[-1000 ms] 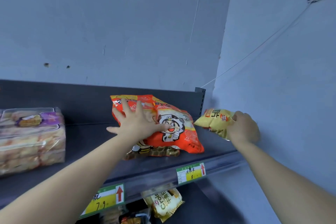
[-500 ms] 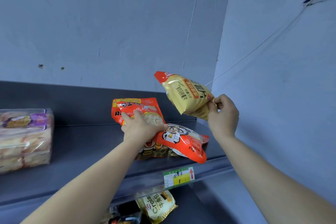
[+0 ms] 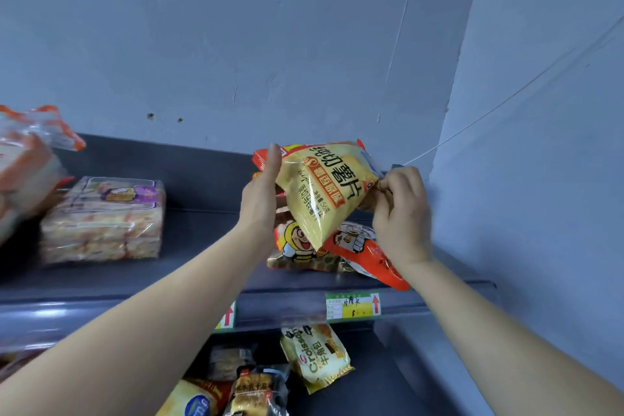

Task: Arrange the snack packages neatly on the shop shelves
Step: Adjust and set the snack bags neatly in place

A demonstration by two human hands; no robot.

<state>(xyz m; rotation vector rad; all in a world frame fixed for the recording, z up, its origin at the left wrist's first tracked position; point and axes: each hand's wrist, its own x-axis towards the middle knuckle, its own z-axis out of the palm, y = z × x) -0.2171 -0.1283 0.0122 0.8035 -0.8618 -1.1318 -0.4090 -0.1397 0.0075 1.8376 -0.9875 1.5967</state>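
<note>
Yellow chip bag (image 3: 324, 192) is tilted in the air above the right end of the top shelf (image 3: 202, 240), over the orange snack bags (image 3: 364, 253) lying on that shelf. Right hand (image 3: 400, 213) pinches the bag's right corner, fingers curled tight. Left hand (image 3: 261, 203) is against the bag's left edge, thumb straight up, fingers hidden behind, so can't tell its grip. Clear biscuit pack (image 3: 101, 219) sits on the shelf's left part.
</note>
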